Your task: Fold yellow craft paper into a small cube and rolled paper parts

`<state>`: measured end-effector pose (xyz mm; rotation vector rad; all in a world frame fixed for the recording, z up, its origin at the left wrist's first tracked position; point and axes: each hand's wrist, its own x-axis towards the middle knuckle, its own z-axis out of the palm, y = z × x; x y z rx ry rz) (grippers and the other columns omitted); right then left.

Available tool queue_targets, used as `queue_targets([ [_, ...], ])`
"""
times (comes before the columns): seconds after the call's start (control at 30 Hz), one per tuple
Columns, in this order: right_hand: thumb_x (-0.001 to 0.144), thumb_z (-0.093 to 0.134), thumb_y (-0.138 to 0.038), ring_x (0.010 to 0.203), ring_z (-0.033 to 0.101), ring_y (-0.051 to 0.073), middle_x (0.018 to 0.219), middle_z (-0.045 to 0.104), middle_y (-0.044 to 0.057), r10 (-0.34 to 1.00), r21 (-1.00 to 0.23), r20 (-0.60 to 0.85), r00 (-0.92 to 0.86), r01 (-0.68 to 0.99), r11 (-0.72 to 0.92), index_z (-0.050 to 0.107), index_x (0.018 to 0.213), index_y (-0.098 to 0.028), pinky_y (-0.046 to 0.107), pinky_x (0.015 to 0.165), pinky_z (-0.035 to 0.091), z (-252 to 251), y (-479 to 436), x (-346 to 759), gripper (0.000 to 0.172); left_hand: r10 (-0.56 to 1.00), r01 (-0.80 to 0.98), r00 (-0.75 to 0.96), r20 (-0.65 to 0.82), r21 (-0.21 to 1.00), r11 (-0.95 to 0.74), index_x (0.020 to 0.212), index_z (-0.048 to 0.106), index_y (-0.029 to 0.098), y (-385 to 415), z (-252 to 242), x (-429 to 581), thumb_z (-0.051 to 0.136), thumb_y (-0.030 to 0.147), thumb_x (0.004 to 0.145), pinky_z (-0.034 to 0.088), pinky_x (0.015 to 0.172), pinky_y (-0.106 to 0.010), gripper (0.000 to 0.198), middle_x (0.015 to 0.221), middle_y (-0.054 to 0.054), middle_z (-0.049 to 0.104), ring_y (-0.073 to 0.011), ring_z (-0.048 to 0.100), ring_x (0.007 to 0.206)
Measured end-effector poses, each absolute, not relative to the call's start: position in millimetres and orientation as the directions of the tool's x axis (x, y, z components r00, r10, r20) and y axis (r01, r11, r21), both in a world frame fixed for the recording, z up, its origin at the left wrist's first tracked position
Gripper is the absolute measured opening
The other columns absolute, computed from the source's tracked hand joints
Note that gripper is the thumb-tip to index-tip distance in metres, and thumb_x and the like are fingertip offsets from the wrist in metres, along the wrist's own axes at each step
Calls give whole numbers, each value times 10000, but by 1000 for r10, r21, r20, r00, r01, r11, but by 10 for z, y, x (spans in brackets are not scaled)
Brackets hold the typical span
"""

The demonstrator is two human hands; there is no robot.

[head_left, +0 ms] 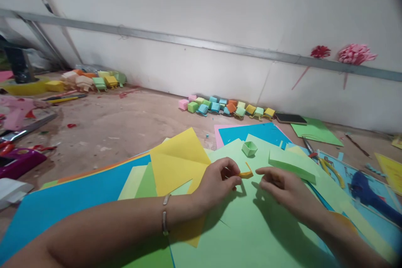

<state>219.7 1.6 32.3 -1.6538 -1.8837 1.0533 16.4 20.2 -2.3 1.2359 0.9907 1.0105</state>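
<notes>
L arm (106,222) — L hand (216,179) pinching yel. strip (246,174) — R hand (285,186) near.

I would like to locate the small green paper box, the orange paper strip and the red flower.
Small green paper box (250,151): head view, its near side.
Orange paper strip (246,174): head view, its wider part.
Red flower (320,52): head view, its bloom.

L hand (218,178) w/ orange strip (246,174) pinched, R hand (282,183) nr, grn box (249,149) beyond
</notes>
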Motion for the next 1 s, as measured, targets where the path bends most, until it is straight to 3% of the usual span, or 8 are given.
queue_targets([
  [0.1,842,561,-454,493,423,92,852,682,61,952,-893,-247,-179,424,-152,619,1129,-164,233,443,336,373,17,2152,411,945,-84,324,-42,994,73,674,553,169,187,-38,169,659,122,654,460,549,-244,117,586,26,570,-106,557,551],
  [0.2,842,593,-439,484,416,91,742,651,22,973,-919,-159,-167,385,-84,616,1065,-172,223,433,328,382,-28,2117,350,942,-73,335,-10,997,36,722,567,168,175,-32,165,668,127,637,451,565,-245,139,654,25,583,-109,549,596],
  [0.37,884,565,-338,589,506,128,699,610,9,972,-771,127,-197,596,222,627,819,-197,242,525,390,380,-114,2104,167,948,-2,317,15,1000,-15,726,557,173,168,-1,151,685,138,631,447,588,-253,163,689,22,591,-115,537,625],
  [0.53,918,516,-243,638,554,130,749,633,10,902,-625,295,-316,650,432,645,837,-209,235,580,424,393,-160,2091,156,950,31,312,7,999,-17,720,561,169,165,18,149,700,122,633,442,587,-253,170,682,21,596,-113,532,611],
  [0.7,848,623,-229,501,441,102,695,586,-12,864,-504,373,-337,709,494,623,875,-190,228,479,369,340,-177,2070,48,942,8,335,7,1000,-10,794,596,161,158,37,155,703,92,641,433,564,-232,199,655,36,580,-99,524,581],
  [0.83,838,602,-196,484,432,98,664,568,-15,842,-453,418,-342,725,519,617,837,-183,224,467,360,301,-182,2044,19,923,47,384,18,998,-39,895,634,160,143,4,152,724,154,677,406,542,-231,236,633,55,542,-86,489,536],
  [1.0,835,589,-202,486,433,102,662,580,-12,853,-457,391,-347,731,507,606,822,-189,229,473,362,303,-179,2016,24,923,69,385,5,997,-35,1117,585,186,136,-20,144,743,166,662,428,577,-240,482,647,64,553,-105,513,569],
])
